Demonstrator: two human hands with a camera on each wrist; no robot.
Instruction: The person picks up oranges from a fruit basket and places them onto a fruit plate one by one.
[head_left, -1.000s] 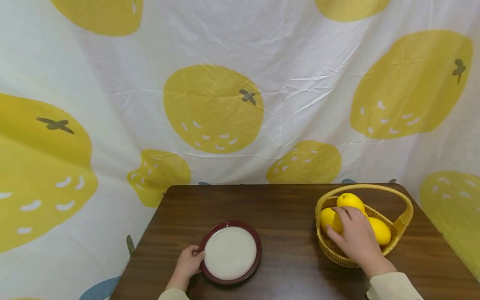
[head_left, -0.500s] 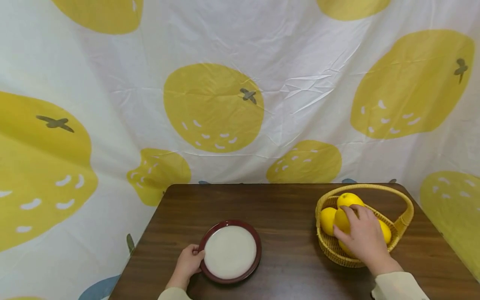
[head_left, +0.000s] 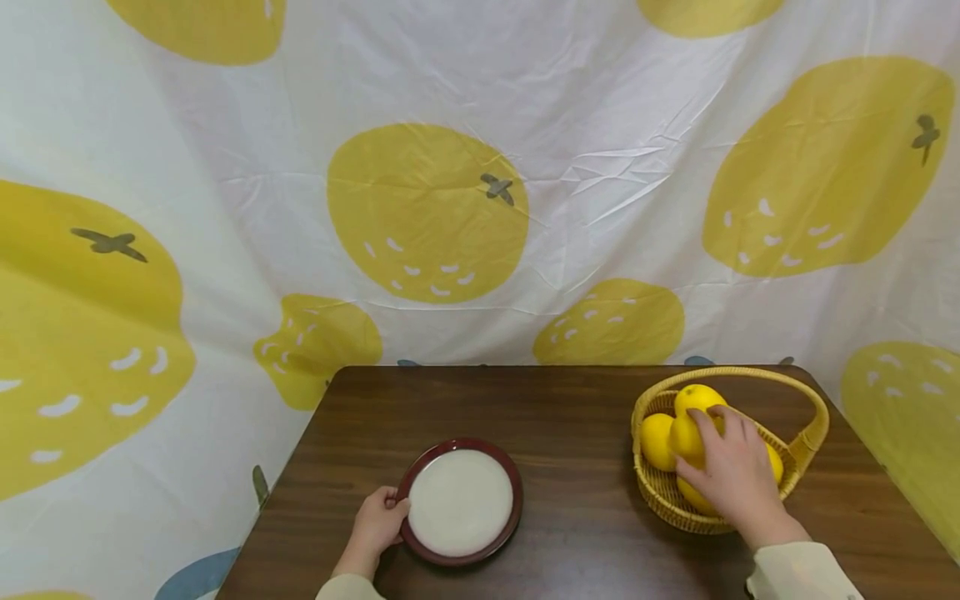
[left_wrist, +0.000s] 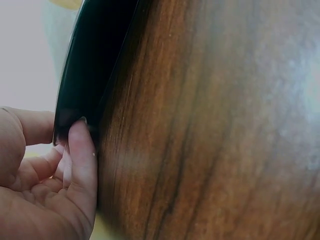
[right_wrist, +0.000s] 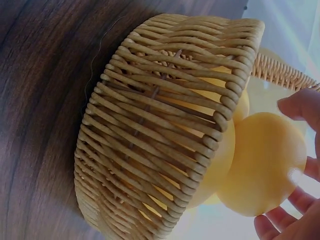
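At the plate's left side my left hand (head_left: 380,525) grips the rim, with the thumb on one face and fingers on the other. The round plate (head_left: 461,504) has a dark red rim and a cream centre; its dark underside (left_wrist: 92,55) fills the upper left of the left wrist view. Over the wicker basket (head_left: 678,518) my right hand (head_left: 738,475) holds a yellow lemon (right_wrist: 262,162), thumb on one side and fingers on the other. Several other lemons (head_left: 658,442) lie in the basket around it, partly hidden by the hand.
The basket's arched handle (head_left: 738,372) rises over its back and right side. Both plate and basket are at a dark brown wooden table (head_left: 570,467). Behind it hangs a white cloth (head_left: 585,108) printed with big yellow fruits.
My right hand has shifted slightly right over the basket, with the lemon turned and moved a little among the others. The left hand and plate stay in place.
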